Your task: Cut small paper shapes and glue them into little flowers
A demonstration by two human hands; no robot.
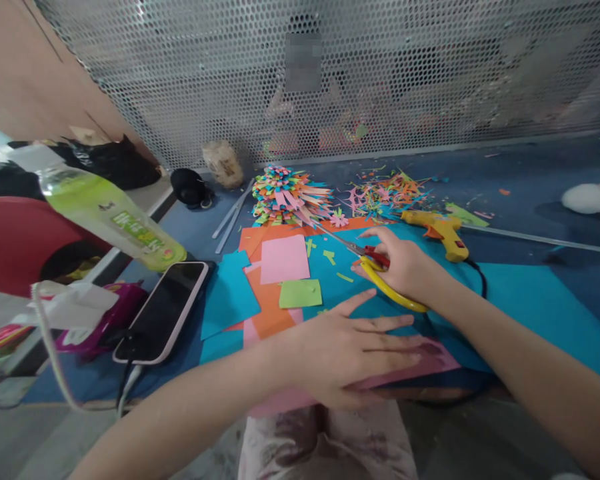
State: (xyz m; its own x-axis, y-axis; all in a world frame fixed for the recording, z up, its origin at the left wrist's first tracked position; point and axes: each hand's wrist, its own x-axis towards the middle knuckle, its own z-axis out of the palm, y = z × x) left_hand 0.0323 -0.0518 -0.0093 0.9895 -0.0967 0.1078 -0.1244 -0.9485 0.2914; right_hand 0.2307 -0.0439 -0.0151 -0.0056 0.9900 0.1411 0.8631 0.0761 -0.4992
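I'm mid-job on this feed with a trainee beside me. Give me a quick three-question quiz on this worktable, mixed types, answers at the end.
1. Multiple choice: what does the right hand hold?
A) smartphone
B) scissors
C) drink bottle

2. True or false: the light-green paper rectangle lies nearer the person than the pink paper square.

3. Short answer: how are the fingers of the left hand held?

Key:
1. B
2. True
3. Stretched out and spread
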